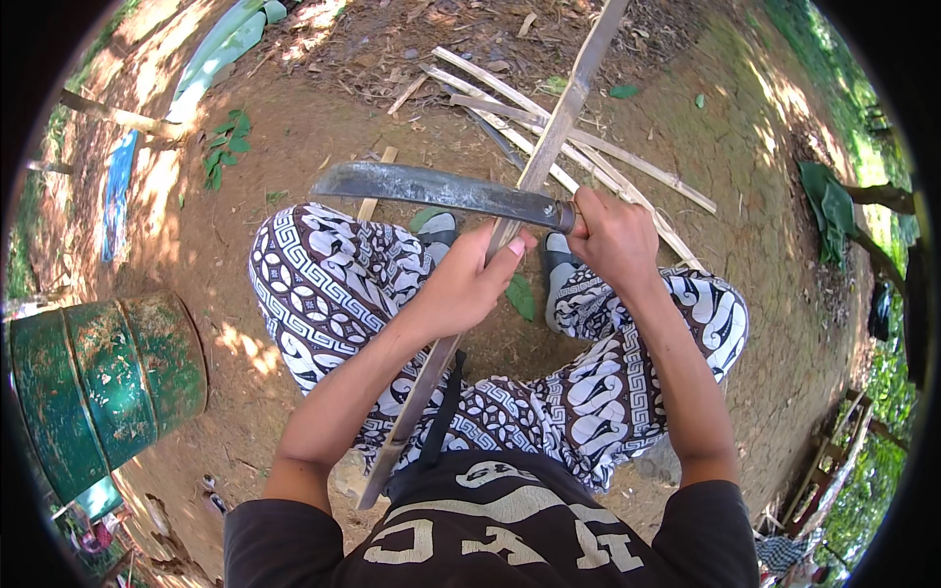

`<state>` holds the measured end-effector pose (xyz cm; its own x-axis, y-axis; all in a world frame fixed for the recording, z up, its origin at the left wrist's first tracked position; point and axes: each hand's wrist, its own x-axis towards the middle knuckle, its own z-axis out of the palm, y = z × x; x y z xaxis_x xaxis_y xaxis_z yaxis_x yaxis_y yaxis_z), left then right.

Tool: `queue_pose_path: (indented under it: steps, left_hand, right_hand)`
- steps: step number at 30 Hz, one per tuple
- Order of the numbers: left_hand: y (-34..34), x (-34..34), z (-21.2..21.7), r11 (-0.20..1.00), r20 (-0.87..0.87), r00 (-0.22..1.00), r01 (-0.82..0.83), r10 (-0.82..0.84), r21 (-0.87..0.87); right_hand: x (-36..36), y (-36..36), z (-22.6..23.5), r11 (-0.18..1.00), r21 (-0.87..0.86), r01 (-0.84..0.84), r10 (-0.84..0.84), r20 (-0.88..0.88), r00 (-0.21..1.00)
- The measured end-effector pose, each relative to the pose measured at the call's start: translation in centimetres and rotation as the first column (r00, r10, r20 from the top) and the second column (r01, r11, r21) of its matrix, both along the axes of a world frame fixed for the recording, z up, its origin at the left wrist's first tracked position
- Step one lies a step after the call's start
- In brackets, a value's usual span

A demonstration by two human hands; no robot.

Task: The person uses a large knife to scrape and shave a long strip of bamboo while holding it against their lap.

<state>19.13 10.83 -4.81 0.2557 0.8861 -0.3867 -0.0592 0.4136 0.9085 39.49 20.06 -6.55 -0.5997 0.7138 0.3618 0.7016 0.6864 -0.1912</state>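
Two bare hands, both closed on something. L hand (470, 284) is wrapped round a long wooden strip (564, 122), thumb near the top side, grip looks snug. R hand (618, 235) is in a tight fist on the handle of a big knife (421, 188), most of the handle hidden by fingers. Blade is wide & dark grey, pts to person's L, lies across the strip just beyond the L hand; can't tell if the edge bites in. Strip runs diag. from the top edge of view, under the blade, thru the L hand, then btwn the knees, lower end near the L side of the black T-shirt (490, 549). Person sits low w/ knees spread, patterned trousers (627, 377), grey shoes (561, 265) on bare brown soil (784, 294). Past the feet, more pale strips (637, 160) lie crisscrossed on the ground, approx. ahead & to the R. One loose green leaf (521, 297) btwn the feet; a leafy sprig (227, 147) farther out on the L. Also on L: a green metal drum (108, 382) w/ rusty patches, & a blue sheet (120, 196) beyond it. Far R, a dark green cloth (825, 211) hangs nr a branch.
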Motion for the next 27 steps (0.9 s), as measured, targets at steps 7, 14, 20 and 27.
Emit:
queue_pose_path:
  steps: [7,14,20,27]
  left_hand:
    - [-0.9,0.3,-0.4,1.000,-0.012,1.000,-0.014,0.014,0.013]
    - [-1.7,-0.8,1.0,0.973,0.151,0.988,0.008,0.027,-0.229]
    - [-1.1,-0.4,0.7,0.963,0.135,0.991,0.013,0.025,-0.269]
    - [-1.1,-0.8,1.1,0.987,0.162,0.987,0.021,0.006,-0.162]
  right_hand:
    - [-1.3,-1.1,0.9,0.994,-0.050,-0.101,0.101,-0.005,0.995]
    - [3.9,4.4,-0.7,0.968,0.039,0.248,-0.250,0.099,0.963]
    - [0.2,-1.9,-1.2,0.994,-0.090,-0.067,0.070,0.030,0.997]
    - [1.6,0.5,-0.4,0.998,-0.054,0.044,-0.043,0.023,0.999]
